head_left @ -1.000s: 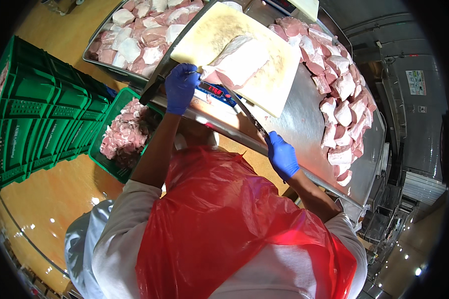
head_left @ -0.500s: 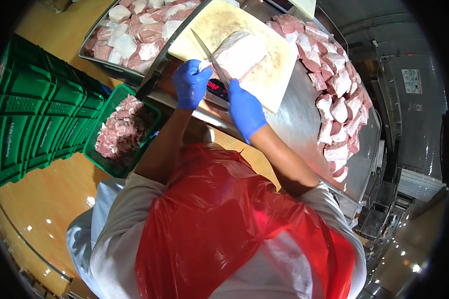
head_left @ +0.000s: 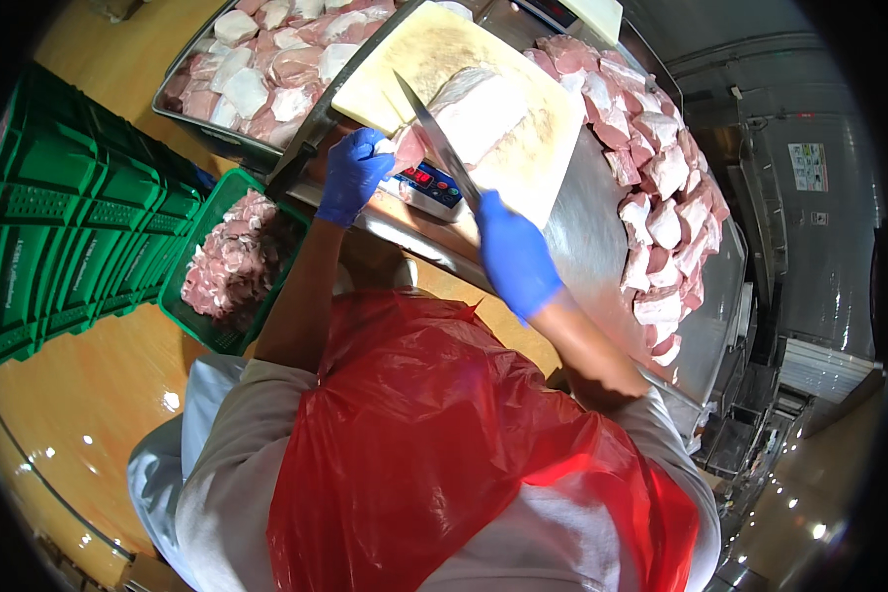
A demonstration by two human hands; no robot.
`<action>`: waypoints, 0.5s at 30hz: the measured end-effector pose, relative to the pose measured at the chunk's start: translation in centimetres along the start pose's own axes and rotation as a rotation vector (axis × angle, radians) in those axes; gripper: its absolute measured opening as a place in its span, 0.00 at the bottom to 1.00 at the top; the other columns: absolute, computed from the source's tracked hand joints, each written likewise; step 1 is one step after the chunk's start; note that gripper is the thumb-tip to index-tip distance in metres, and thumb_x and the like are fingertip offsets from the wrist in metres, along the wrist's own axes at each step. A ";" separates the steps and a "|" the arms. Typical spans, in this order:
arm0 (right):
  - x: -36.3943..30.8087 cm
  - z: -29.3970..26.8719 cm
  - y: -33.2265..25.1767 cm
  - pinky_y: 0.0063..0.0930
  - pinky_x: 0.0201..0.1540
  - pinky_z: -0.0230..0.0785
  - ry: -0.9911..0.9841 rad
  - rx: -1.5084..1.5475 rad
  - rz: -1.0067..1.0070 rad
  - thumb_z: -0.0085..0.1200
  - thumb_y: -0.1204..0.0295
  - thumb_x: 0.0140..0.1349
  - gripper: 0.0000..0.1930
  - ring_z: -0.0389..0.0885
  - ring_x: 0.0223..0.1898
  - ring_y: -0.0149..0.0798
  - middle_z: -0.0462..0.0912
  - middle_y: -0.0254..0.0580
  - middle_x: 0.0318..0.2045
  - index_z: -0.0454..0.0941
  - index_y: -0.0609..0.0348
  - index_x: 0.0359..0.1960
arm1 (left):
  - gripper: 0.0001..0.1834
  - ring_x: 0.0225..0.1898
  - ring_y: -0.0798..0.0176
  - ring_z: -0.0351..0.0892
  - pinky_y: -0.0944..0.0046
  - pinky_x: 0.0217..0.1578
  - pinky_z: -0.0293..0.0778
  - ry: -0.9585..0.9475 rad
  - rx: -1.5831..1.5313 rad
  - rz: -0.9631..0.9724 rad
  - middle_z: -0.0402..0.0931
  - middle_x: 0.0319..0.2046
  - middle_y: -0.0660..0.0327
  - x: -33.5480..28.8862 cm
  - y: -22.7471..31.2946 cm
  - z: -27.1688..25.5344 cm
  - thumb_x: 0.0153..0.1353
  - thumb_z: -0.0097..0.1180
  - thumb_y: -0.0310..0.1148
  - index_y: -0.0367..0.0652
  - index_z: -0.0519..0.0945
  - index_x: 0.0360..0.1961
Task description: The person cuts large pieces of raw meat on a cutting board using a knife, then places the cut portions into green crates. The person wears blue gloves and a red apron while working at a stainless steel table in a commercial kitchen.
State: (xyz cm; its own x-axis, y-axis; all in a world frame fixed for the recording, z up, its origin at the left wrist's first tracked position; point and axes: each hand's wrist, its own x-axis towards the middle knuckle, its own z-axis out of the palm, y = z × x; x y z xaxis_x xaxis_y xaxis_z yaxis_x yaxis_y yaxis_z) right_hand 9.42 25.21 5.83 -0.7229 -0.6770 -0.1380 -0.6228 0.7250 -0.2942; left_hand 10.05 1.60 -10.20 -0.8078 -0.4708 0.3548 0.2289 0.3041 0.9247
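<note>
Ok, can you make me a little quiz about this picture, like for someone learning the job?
1. Pick one: which hand holds the knife? A) left B) right
2. True or false: the big piece of meat rests on the cutting board.
3. Fill the gap: the person's apron is coloured ____.

Key: 1. B, the right hand. 2. True. 3. Red.

Head-worn, down toward hands, rim unclear

Steel table with raw meat pieces and digital scale.
</note>
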 end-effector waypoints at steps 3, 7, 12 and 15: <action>4.4 2.3 -0.6 0.54 0.37 0.76 0.039 -0.046 -0.047 0.46 0.72 0.69 0.12 0.83 0.35 0.66 0.82 0.68 0.32 0.65 0.68 0.48 | 0.01 0.26 0.73 0.77 0.68 0.29 0.74 -0.087 -0.061 -0.008 0.79 0.23 0.65 0.3 -1.3 -0.3 0.55 0.61 0.24 0.39 0.82 0.29; 2.9 2.5 0.6 0.55 0.37 0.75 -0.034 -0.082 -0.017 0.46 0.72 0.69 0.12 0.84 0.35 0.65 0.82 0.67 0.32 0.66 0.67 0.47 | 0.05 0.32 0.74 0.76 0.70 0.32 0.73 -0.143 -0.483 -0.426 0.77 0.30 0.70 1.1 -0.2 -2.6 0.56 0.62 0.26 0.43 0.81 0.34; -6.4 -0.4 6.2 0.52 0.36 0.75 -0.211 -0.197 0.110 0.47 0.68 0.72 0.08 0.82 0.34 0.64 0.82 0.62 0.33 0.69 0.59 0.46 | 0.15 0.36 0.72 0.75 0.69 0.39 0.74 -0.288 -0.342 -0.488 0.75 0.35 0.70 -0.6 -0.2 -13.7 0.52 0.66 0.30 0.41 0.79 0.41; -8.2 -0.8 9.3 0.51 0.34 0.73 0.037 0.032 -0.060 0.52 0.71 0.71 0.06 0.81 0.33 0.64 0.81 0.58 0.33 0.71 0.58 0.44 | 0.15 0.30 0.71 0.76 0.67 0.34 0.73 -0.376 0.059 -0.689 0.78 0.29 0.65 -3.7 -1.1 -20.7 0.53 0.68 0.35 0.36 0.81 0.38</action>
State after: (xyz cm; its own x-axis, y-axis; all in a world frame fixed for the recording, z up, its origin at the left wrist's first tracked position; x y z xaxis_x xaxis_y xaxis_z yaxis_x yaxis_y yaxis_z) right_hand 9.26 37.60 4.96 -0.6957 -0.7134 -0.0844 -0.6557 0.6786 -0.3310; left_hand 23.98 -14.14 -9.68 -0.8893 -0.2602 -0.3761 -0.4109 0.0936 0.9068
